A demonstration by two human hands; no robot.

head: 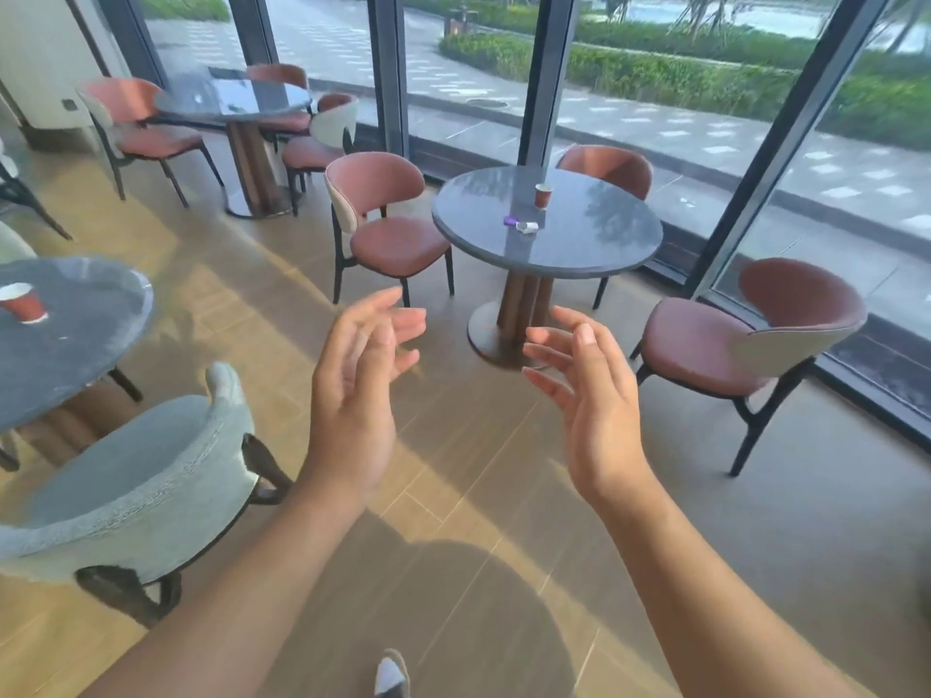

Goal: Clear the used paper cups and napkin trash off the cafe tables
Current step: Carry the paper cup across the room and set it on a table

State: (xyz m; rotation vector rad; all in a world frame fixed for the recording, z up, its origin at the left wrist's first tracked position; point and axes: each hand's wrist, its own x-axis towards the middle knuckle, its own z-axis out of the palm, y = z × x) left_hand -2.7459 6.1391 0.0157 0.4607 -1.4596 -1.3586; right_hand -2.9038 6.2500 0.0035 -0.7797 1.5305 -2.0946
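Both cups [543, 195] [22, 303] lie beyond empty hands [352, 390] [589, 395].

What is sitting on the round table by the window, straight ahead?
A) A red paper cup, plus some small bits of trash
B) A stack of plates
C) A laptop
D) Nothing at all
A: a red paper cup stands on the round table, with a crumpled white scrap and a small purple item nearby.
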